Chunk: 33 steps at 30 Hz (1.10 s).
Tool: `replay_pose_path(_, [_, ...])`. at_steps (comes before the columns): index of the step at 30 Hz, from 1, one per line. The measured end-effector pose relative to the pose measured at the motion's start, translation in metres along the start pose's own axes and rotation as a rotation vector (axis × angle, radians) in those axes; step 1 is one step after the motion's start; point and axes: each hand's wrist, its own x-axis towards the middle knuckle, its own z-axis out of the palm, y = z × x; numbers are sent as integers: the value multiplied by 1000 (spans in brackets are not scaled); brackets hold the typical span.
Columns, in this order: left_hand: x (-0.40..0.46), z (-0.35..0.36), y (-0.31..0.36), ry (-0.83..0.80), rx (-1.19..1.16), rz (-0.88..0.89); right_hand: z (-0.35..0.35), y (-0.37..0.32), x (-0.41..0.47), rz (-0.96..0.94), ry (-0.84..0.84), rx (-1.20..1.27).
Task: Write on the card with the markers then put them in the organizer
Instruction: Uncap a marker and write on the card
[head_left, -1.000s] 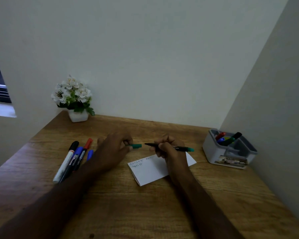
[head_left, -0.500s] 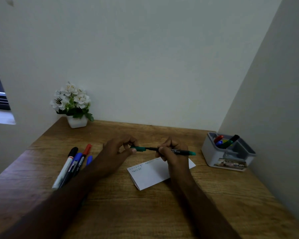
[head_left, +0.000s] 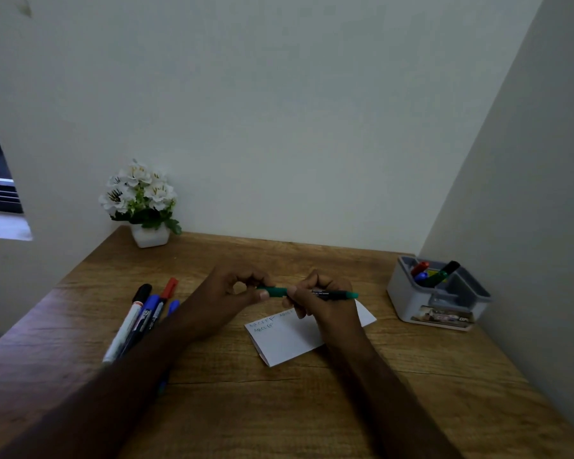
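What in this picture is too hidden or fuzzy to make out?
Head view only:
- Writing on the card: too small to read.
- Green marker: middle hidden by right hand; cap seam hidden by fingers.
- Markers on the table: lower ends hidden by the left arm.
- Organizer label: blurred.

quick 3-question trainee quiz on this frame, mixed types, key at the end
1. True or false: the left hand holds the green cap end of the black-barrelled green marker.
2. Where does the grey plastic organizer stand? A) beside the white flower pot B) at the right of the wooden desk, near the wall C) on the card
3. Fill in: the white folded card lies below the ____ hand.

Key: 1 true; 2 B; 3 right.
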Motion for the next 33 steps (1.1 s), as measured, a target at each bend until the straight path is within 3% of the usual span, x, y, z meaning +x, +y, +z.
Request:
replay_pose_path(6, [0,2,3,-16,-154,-30,-3,-1,1,92,-19,0])
replay_pose_path(13, [-1,8,4,19,-159,-2,-6,-5,-1,117,-86,-20])
replay_pose_path(20, [-1,27,27,83,-276,-17,-1,-9,-5,79,-60,2])
replay_pose_path(24, [4,37,39,55,-174,-5,-12,-14,-4,68,35,87])
replay_pose_path(30, [33,55,56,-2,153,150,-65,-49,-3,-130,121,-255])
replay_pose_path(33, [53,75,73,-56,194,202,-114,-72,-6,-231,373,-508])
